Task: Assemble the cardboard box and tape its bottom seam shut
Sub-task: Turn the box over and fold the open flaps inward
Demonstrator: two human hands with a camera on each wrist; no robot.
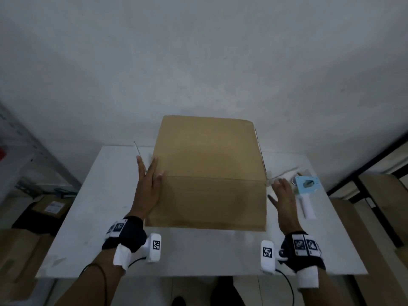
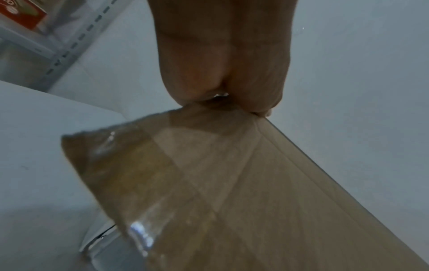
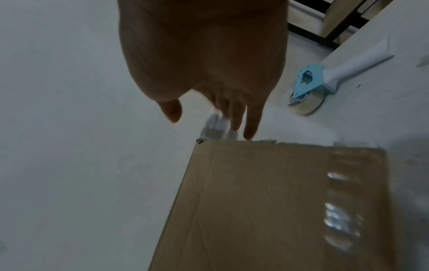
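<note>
A brown cardboard box (image 1: 209,173) stands on the white table (image 1: 88,217), its top face tilted toward me. My left hand (image 1: 148,184) lies flat against the box's left side with straight fingers. In the left wrist view the palm (image 2: 223,64) presses the box's corner edge (image 2: 232,183), and clear tape glints on the cardboard. My right hand (image 1: 283,195) hovers open just right of the box, fingers spread, apart from it. In the right wrist view its fingertips (image 3: 250,132) hang near the box's corner (image 3: 278,201). A blue and white tape dispenser (image 1: 305,191) lies right of that hand.
A loose strip of tape (image 1: 284,173) trails from the box's right corner toward the dispenser (image 3: 311,86). Metal shelving (image 1: 26,155) and cardboard boxes (image 1: 53,206) sit on the floor to the left. More cardboard leans at the right (image 1: 384,195). A white wall stands behind the table.
</note>
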